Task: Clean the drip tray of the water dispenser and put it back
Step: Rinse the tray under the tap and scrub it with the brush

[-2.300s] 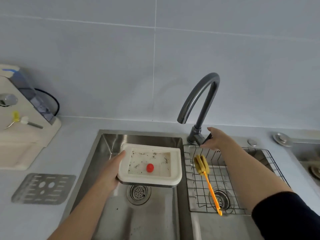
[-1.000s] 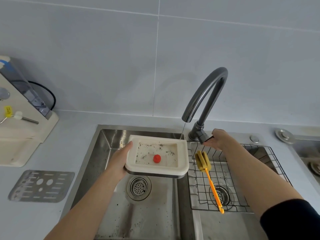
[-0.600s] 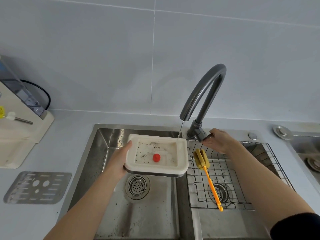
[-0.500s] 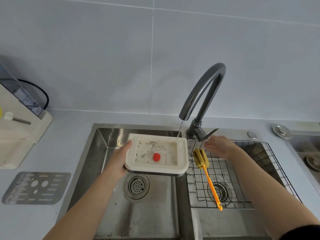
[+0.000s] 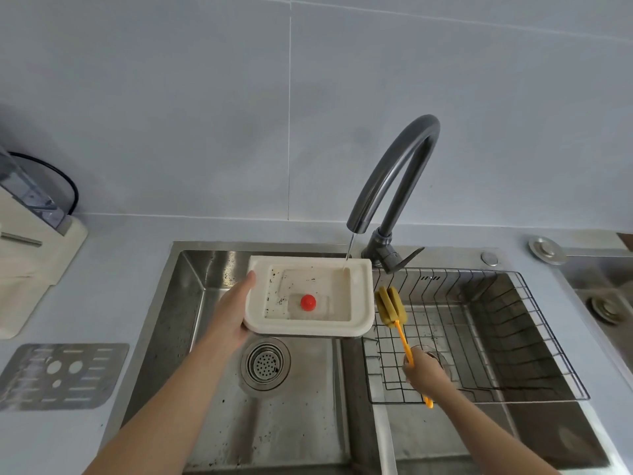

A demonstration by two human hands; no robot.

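A pale grey counter (image 5: 113, 265) carries everything, with a steel double sink (image 5: 191, 303) sunk into its middle. At nine o'clock a cream dispenser (image 5: 30, 269) stands on it, cut by the frame edge. At eight o'clock a perforated metal plate (image 5: 61, 375) lies flat on it. A dark tap (image 5: 394, 186) rises at one o'clock behind the sink; a round metal cap (image 5: 546, 250) and small button (image 5: 489, 258) sit at two o'clock
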